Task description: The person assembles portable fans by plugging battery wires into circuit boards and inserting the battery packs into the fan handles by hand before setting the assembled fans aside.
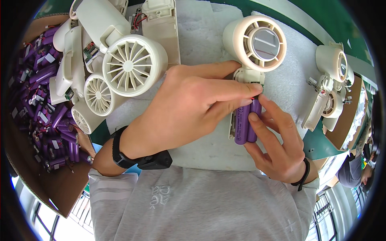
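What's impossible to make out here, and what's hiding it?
All in the head view:
- Wire ends at the purple battery pack: hidden by the left hand's fingers.
- Inside of the open handle casing: mostly covered by pack and fingers.
- Lower packs in the cardboard box: buried under upper ones.
- Tall cream shell's far end: cut off by the top edge.

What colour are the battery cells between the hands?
Purple; the battery cells show best in the head view.
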Available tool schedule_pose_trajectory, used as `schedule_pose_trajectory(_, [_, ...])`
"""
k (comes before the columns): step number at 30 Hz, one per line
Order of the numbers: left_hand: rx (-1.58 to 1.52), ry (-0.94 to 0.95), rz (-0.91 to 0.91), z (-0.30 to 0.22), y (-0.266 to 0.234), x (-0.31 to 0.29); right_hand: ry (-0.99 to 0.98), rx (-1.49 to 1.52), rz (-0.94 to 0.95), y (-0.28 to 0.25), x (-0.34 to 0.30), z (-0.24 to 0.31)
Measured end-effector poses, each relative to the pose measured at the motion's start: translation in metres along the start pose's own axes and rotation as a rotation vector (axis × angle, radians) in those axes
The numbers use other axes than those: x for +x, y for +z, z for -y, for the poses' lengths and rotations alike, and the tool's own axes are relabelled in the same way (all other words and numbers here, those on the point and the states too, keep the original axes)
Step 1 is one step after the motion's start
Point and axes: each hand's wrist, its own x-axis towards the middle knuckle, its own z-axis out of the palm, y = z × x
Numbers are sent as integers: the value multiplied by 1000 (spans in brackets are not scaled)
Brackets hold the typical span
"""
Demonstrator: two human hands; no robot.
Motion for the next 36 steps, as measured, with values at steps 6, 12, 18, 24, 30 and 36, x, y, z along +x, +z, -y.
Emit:
schedule_pose_trajectory(6, [-38,-29,-5,0,0,-2,38,8,-35,6,0,2])
schedule_pose_trajectory(12, [-74,-69,25,1,0,-1,153,106,-111,9,6,5])
schedule_pose_trajectory(18, [-126,-110,9,5,4,1,192,123,-46,8,6,1])
schedule_pose_trajectory(24, [-128,-127,-33,-8,-3,2,253,130,-57,3,23,11])
schedule_pose_trajectory(30, [-148,-170,4,-3,1,-4,117,43,2,5,10,6])
schedule_pose_trajectory(36, [-207,-39,-68,9,9,-7,32,-168,-18,10,3,11])
